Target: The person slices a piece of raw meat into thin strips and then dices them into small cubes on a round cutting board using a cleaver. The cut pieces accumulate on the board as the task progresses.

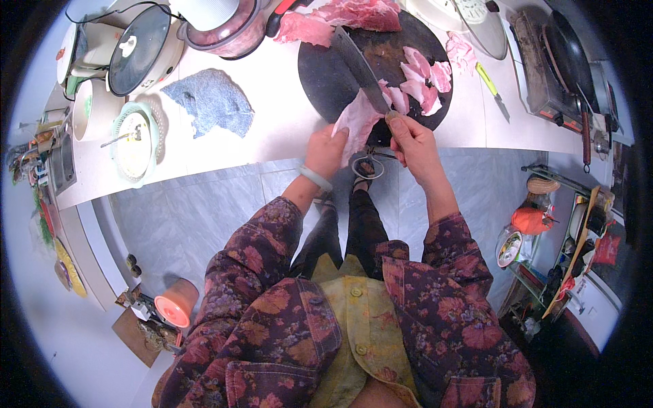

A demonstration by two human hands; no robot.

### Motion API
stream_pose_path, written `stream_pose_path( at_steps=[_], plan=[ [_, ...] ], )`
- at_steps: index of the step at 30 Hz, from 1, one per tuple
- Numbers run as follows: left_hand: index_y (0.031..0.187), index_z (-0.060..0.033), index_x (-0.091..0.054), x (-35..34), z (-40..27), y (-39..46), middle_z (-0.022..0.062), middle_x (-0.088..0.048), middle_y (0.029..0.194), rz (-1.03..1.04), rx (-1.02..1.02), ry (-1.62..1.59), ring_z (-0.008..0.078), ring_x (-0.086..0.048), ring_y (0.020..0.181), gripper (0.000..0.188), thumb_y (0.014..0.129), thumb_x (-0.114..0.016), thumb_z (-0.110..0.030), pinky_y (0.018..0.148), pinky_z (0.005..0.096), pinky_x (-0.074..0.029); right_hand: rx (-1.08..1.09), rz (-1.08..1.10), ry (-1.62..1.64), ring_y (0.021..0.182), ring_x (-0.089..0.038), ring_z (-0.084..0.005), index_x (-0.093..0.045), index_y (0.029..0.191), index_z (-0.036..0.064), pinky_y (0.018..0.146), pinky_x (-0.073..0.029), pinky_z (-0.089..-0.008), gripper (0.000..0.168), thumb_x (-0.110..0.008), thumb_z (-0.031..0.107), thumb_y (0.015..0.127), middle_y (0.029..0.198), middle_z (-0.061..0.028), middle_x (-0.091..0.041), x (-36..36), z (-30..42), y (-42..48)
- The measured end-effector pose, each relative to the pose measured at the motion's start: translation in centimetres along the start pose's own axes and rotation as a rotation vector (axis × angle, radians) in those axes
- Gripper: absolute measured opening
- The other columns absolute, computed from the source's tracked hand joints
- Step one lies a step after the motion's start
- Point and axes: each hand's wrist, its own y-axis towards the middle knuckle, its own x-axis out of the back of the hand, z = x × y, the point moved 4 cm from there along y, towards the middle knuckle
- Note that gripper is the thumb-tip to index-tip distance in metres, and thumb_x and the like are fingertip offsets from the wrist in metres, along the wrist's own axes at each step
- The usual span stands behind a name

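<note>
My left hand (326, 152) grips a pale strip of raw meat (357, 120) that overhangs the near edge of a round dark cutting board (326, 71). In my right hand (414, 145) is a kitchen knife (361, 66); its broad blade slants away to the upper left, with its lower part against the strip. Cut pieces of raw meat (421, 84) lie on the right of the board. A larger slab of raw meat (357, 14) rests across the far edge. The knife's handle is mostly hidden in my fist.
Left on the counter are a blue cloth (211, 103), a green scalloped basket (150, 153) and a lidded electric pan (140, 51). To the right lie a green-handled knife (492, 89) and a pink crumpled item (460, 52), beside a gas stove (541, 66). A metal ring (368, 176) hangs below the counter edge.
</note>
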Motion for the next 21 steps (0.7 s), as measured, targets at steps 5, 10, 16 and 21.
stream_pose_path(
  at_steps=[5,10,16,21],
  plan=[
    [0.102,0.0035,-0.068,-0.5,-0.9,-0.4,0.0068,-0.069,0.079,-0.005,0.053,-0.125,0.0132,-0.062,0.069,0.028,0.094,-0.054,-0.019,0.061,0.0290,-0.049,0.251,-0.045,-0.285,0.071,-0.058,-0.0085,-0.064,0.122,0.005,0.061,-0.045,-0.0225,0.036,-0.062,0.029,0.095,0.083,-0.0041,-0.066,-0.3,-0.1,-2.1],
    [0.099,0.0020,-0.067,-0.4,-2.1,-0.9,0.0059,-0.069,0.080,0.049,0.120,-0.113,0.0121,-0.062,0.067,0.025,0.096,-0.054,-0.019,0.058,0.0266,-0.048,0.369,-0.115,-0.622,0.088,-0.069,-0.0233,-0.062,0.123,0.005,0.076,-0.053,-0.0312,0.038,-0.066,0.027,0.092,0.103,-0.0143,-0.070,-1.3,-0.7,-4.9],
    [0.093,-0.0019,-0.067,-0.3,-0.5,-0.1,0.0060,-0.068,0.078,0.035,-0.238,0.226,0.0131,-0.061,0.062,0.025,0.098,-0.054,-0.023,0.053,0.0283,-0.047,0.469,-0.210,-0.804,0.078,-0.066,-0.0349,-0.061,0.125,0.014,0.067,-0.052,-0.0436,0.042,-0.064,0.037,0.090,0.090,-0.0127,-0.065,-1.2,-2.3,-4.2],
    [0.099,0.0002,-0.064,-2.3,-2.3,-2.1,0.0172,-0.067,0.078,0.072,-0.013,0.047,0.0334,-0.066,0.068,0.024,0.096,-0.052,-0.021,0.061,0.0418,-0.051,0.412,-0.218,-0.857,0.083,-0.066,-0.0356,-0.061,0.125,0.014,0.071,-0.052,-0.0443,0.042,-0.062,0.038,0.091,0.093,-0.0134,-0.066,-2.1,-0.9,-2.3]
  ],
)
